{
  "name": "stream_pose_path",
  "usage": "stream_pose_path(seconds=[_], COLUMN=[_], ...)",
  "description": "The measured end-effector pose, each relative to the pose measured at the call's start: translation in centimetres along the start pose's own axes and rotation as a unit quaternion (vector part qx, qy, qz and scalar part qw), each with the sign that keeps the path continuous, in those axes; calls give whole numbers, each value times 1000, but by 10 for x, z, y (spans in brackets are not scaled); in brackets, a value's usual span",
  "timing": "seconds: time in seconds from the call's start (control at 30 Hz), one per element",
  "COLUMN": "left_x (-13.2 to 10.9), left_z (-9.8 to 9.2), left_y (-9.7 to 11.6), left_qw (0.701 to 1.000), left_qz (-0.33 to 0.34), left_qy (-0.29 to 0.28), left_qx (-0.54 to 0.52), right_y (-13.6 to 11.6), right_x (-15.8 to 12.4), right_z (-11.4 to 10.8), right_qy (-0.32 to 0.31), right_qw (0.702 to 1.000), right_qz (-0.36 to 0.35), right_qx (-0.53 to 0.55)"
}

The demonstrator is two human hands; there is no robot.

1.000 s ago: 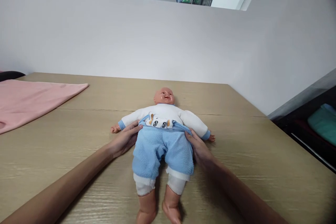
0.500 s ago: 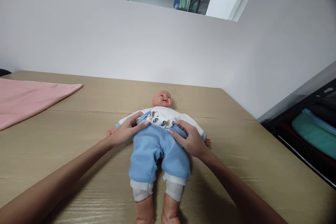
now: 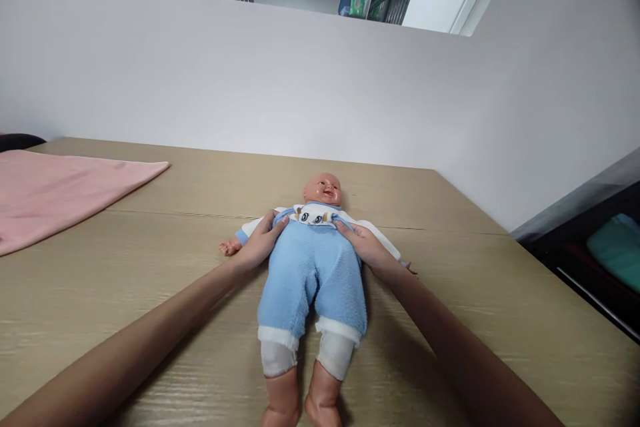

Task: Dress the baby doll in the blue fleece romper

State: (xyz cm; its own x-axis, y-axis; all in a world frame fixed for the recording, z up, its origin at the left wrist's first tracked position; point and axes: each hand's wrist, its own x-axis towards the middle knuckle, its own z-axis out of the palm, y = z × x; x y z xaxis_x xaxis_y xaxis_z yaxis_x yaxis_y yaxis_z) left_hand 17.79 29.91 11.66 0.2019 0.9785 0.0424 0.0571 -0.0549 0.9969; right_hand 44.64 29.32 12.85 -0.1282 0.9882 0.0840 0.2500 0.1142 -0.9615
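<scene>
A baby doll (image 3: 323,189) lies on its back on the wooden table, head toward the wall and feet toward me. It wears light blue fleece trousers (image 3: 313,267) with white cuffs and a white top (image 3: 313,215) with a printed animal face. My left hand (image 3: 263,238) grips the trousers' waistband at one side of the doll's belly, thumb on top. At the other side, my right hand (image 3: 367,245) is closed on the waistband in the same way. The fingers under the fabric are partly hidden.
A pink cloth (image 3: 70,193) lies flat on the table (image 3: 190,327) at the left. Behind the table stands a white partition (image 3: 250,80). To the right is a dark shelf or cart with a green folded cloth (image 3: 617,250).
Both hands have pulled the waistband up toward the doll's chest, so the trousers cover more of the top and less of the print shows. The view has shifted slightly.
</scene>
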Motion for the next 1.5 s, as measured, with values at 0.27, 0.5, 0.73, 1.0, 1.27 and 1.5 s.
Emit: stream_pose_path(seconds=[0.27, 0.5, 0.73, 1.0, 1.27, 1.5], left_x=[2, -10, -21, -6, -7, -8], left_z=[-25, -34, 2, -22, -18, -14], left_y=[-5, -14, -12, -19, -18, -24], left_qw=[994, 996, 967, 977, 974, 985], left_qz=[19, -12, -96, -104, -40, 23], left_qy=[-79, -26, 16, -55, -52, 25], left_qx=[71, 88, -236, -179, -215, -168], right_y=[16, 42, 35, 31, 34, 36], right_x=[-31, -60, -45, -38, -44, -53], right_z=[-16, 0, 15, -10, -14, -9], right_qy=[-2, 74, 96, 87, 155, 234], right_qw=[996, 982, 947, 961, 979, 972], right_qz=[41, 69, 107, 92, 13, -36], right_qx=[75, 161, 288, 245, 135, 14])
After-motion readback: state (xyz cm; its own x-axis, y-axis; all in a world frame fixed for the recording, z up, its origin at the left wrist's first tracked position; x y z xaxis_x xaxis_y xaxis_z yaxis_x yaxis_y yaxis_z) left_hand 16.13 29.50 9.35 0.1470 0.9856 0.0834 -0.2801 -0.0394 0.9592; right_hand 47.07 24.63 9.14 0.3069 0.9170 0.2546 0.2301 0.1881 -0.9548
